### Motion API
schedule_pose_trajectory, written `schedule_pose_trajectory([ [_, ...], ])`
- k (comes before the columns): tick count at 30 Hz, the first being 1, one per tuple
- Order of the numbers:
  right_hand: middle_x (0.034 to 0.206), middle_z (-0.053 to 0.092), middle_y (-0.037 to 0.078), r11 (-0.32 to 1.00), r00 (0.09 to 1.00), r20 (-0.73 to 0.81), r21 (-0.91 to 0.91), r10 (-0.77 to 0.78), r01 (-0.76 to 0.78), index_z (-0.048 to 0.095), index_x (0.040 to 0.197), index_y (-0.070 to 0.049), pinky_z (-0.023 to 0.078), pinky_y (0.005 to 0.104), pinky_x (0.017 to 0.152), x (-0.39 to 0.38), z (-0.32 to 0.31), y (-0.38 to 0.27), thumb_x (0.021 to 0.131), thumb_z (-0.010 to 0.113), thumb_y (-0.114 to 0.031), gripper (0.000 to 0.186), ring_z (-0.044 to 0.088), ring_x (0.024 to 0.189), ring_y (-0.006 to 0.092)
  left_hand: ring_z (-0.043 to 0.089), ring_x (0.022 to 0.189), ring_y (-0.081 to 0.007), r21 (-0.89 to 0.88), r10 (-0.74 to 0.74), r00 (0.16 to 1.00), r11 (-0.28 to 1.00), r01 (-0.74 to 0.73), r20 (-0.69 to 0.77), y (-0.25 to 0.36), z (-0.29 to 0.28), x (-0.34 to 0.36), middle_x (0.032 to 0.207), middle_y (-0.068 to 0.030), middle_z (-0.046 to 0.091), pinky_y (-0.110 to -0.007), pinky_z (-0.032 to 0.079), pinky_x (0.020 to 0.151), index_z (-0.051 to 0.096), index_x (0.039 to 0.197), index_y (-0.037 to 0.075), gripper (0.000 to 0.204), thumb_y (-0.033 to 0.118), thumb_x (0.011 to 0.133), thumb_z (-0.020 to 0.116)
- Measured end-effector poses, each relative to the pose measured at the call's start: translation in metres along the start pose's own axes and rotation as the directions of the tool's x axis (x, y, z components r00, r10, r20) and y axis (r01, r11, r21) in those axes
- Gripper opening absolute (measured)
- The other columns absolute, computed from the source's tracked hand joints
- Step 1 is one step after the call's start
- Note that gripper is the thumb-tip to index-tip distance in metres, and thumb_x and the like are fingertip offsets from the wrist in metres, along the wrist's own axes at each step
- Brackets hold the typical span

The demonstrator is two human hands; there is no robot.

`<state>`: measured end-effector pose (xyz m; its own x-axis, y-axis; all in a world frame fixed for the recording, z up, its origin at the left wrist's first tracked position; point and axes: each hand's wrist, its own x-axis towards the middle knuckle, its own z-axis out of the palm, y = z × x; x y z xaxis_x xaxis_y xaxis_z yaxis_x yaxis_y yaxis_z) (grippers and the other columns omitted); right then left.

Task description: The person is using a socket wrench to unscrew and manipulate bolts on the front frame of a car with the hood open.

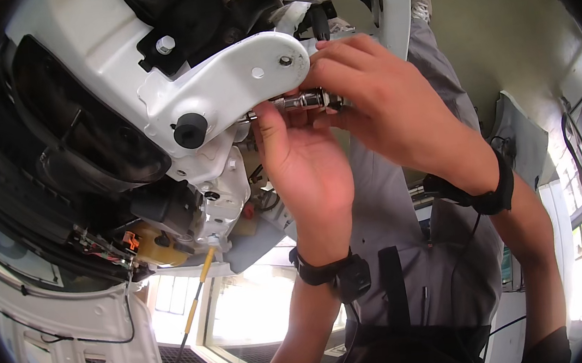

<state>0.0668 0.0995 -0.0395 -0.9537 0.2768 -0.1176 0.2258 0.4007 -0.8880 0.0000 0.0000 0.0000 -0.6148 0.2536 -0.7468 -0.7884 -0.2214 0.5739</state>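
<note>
Both my hands meet under a white painted bracket point(224, 82) of a car body. My left hand point(299, 159) reaches up with thumb and fingers around a small shiny metal socket tool point(300, 100) just below the bracket's rounded end. My right hand point(374, 95) grips the same tool from the right, its fingers curled over the tool's end. A bolt head point(285, 60) sits in the bracket tip right above the tool. Each wrist wears a black band.
A black rubber stopper point(190, 130) sticks out of the bracket. A dark headlamp unit point(81, 140) fills the left side. A yellow-handled rod point(194, 308) slants down at lower centre. White body panels point(52, 334) lie at lower left, engine parts at top.
</note>
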Motion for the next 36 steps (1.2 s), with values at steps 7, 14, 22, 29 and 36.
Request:
schedule_pose_trajectory([
  [7,0.070,0.055,0.013,0.747,0.825,0.395,0.377,0.405,-0.548,0.049,0.104,-0.001,0.039,0.0262,0.055,0.005,-0.022,-0.007,0.077,0.062,-0.036,0.046,0.052,0.061,0.0165,0.053,0.083,-0.0169,0.076,-0.005,0.996,0.997,0.012,-0.084,-0.003,0.007,0.000,0.095,-0.0062,0.056,-0.031,0.042,0.079,0.050,0.105,0.002,0.034,0.032,0.091,0.041],
  [14,0.081,0.055,0.013,0.858,0.887,0.303,0.277,0.349,-0.432,0.047,0.103,-0.001,0.040,0.0320,0.060,0.007,-0.025,-0.012,0.076,0.062,-0.031,0.043,0.052,0.067,0.0242,0.049,0.090,-0.0145,0.003,0.012,0.997,1.000,-0.012,-0.072,-0.006,0.012,-0.003,0.097,-0.0041,0.054,-0.030,0.040,0.080,0.051,0.105,0.003,0.039,0.037,0.090,0.041],
  [22,0.081,0.054,0.012,0.980,0.990,0.001,0.142,0.143,-0.142,0.049,0.101,-0.002,0.042,0.0341,0.065,0.008,-0.019,-0.008,0.074,0.064,-0.031,0.043,0.052,0.072,0.0296,0.050,0.088,-0.0146,-0.001,0.013,0.998,1.000,-0.013,-0.066,-0.007,-0.002,-0.001,0.099,-0.0047,0.053,-0.029,0.038,0.082,0.052,0.104,0.004,0.036,0.035,0.090,0.042],
  [29,0.086,0.057,0.013,0.634,0.708,0.566,0.373,0.422,-0.677,0.048,0.112,-0.001,0.043,0.0288,0.068,0.020,-0.035,-0.015,0.075,0.063,-0.036,0.053,0.054,0.076,0.0244,0.051,0.093,-0.0179,0.005,0.042,0.990,0.999,-0.042,-0.134,-0.006,0.005,-0.005,0.100,-0.0052,0.053,-0.033,0.041,0.082,0.044,0.113,0.006,0.037,0.035,0.090,0.041],
  [36,0.099,0.055,0.017,0.985,0.943,0.300,0.045,0.146,-0.167,0.044,0.117,-0.003,0.042,0.0353,0.076,0.013,-0.028,-0.014,0.069,0.069,-0.030,0.060,0.052,0.086,0.0365,0.051,0.087,-0.0161,-0.116,0.003,0.997,0.993,-0.012,-0.081,-0.011,0.000,-0.004,0.099,-0.0054,0.053,-0.030,0.040,0.079,0.047,0.109,0.005,0.047,0.045,0.087,0.043],
])
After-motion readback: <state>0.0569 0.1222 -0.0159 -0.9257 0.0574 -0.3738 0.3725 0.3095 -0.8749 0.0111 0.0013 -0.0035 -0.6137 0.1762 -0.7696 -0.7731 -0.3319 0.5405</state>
